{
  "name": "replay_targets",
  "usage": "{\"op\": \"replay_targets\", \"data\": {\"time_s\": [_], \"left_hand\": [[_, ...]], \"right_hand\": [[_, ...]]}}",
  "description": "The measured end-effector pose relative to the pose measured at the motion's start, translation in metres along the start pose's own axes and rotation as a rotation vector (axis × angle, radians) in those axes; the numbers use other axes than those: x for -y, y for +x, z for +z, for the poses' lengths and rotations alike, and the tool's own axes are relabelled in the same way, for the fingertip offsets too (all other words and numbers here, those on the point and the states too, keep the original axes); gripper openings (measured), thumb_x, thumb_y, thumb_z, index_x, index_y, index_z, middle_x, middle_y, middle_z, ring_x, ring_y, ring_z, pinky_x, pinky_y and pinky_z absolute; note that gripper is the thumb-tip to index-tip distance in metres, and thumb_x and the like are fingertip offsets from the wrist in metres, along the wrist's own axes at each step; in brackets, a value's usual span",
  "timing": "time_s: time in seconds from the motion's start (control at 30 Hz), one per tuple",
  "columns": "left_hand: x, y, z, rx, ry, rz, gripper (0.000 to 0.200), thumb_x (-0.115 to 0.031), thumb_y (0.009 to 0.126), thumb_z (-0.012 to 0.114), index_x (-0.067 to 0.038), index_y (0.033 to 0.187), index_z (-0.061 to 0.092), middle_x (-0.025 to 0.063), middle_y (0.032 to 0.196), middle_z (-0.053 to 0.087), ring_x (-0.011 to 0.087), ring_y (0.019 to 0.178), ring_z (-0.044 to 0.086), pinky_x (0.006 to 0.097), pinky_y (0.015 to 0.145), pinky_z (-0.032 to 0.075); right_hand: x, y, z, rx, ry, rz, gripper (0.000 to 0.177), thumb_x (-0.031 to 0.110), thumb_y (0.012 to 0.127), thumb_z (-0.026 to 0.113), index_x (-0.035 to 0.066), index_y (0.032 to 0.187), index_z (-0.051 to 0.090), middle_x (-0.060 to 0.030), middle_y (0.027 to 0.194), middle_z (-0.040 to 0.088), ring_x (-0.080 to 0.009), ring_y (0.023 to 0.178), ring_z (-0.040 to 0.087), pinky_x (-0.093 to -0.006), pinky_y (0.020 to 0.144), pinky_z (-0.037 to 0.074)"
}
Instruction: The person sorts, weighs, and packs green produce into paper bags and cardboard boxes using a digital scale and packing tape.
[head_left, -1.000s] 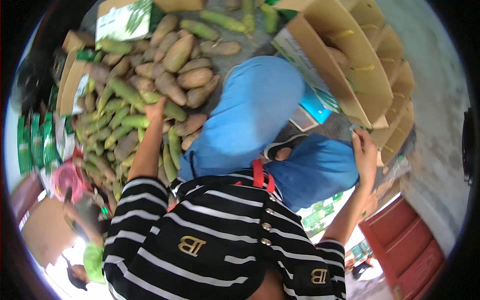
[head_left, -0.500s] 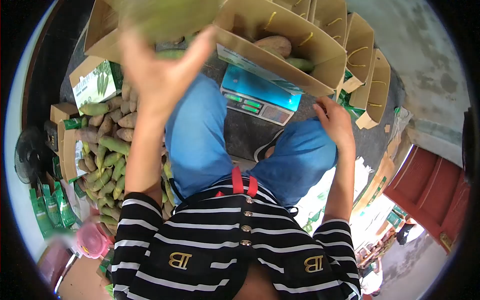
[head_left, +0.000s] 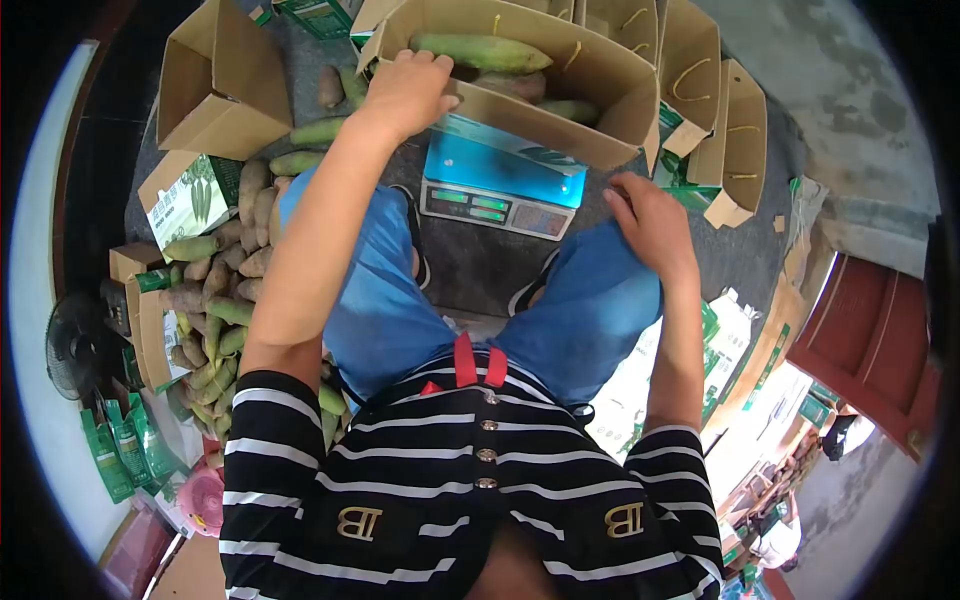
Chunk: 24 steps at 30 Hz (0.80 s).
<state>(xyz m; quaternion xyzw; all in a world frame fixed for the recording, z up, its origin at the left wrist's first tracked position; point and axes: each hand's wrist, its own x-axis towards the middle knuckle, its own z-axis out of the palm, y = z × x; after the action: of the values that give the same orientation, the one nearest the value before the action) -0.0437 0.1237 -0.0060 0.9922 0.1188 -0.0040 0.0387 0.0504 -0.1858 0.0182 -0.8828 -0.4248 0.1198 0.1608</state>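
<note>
The cardboard box (head_left: 525,118) seems to rest on the blue scale (head_left: 500,209), overhanging its right side, so a push could tip it. The left hand's (head_left: 406,92) fingers bend over its near-left edge, whether gripping I cannot tell, and could skew the reading; the right hand (head_left: 655,228) is loose, empty. Inside, the long green tuber (head_left: 485,52) could roll if jolted.

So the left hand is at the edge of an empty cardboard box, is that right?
Not quite: the cardboard box isn't empty. The head view shows vegetables inside it, including a long green one. The left hand is indeed at its edge.
</note>
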Motion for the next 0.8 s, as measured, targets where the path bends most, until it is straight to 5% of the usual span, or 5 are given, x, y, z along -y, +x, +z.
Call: {"op": "replay_targets", "data": {"time_s": [0.63,0.73,0.8], "left_hand": [[-0.016,0.017,0.006,0.124,0.068,0.057,0.037,-0.022,0.078,0.065,-0.011,0.112,0.055,0.0101,0.105,0.059,0.0285,0.108,0.053,0.0452,0.087,0.042],[-0.02,0.018,0.008,0.123,0.076,0.076,0.036,-0.022,0.079,0.065,-0.012,0.112,0.055,0.01,0.105,0.06,0.0286,0.108,0.053,0.0453,0.086,0.042],[-0.022,0.018,0.008,0.143,0.075,0.083,0.036,-0.022,0.079,0.065,-0.012,0.112,0.055,0.0098,0.105,0.06,0.0284,0.107,0.054,0.0452,0.086,0.043]], "right_hand": [[0.019,0.039,0.024,-0.122,0.19,-0.144,0.017,0.02,0.088,0.053,0.007,0.096,0.059,-0.0131,0.087,0.064,-0.0319,0.079,0.062,-0.0403,0.068,0.048],[0.02,0.045,0.025,-0.171,0.246,-0.14,0.019,0.017,0.088,0.054,0.003,0.101,0.06,-0.014,0.086,0.063,-0.026,0.076,0.062,-0.0319,0.068,0.047],[0.02,0.05,0.027,-0.215,0.249,-0.129,0.017,0.018,0.088,0.054,0.006,0.097,0.06,-0.0141,0.086,0.063,-0.0305,0.078,0.062,-0.037,0.068,0.048]]}}
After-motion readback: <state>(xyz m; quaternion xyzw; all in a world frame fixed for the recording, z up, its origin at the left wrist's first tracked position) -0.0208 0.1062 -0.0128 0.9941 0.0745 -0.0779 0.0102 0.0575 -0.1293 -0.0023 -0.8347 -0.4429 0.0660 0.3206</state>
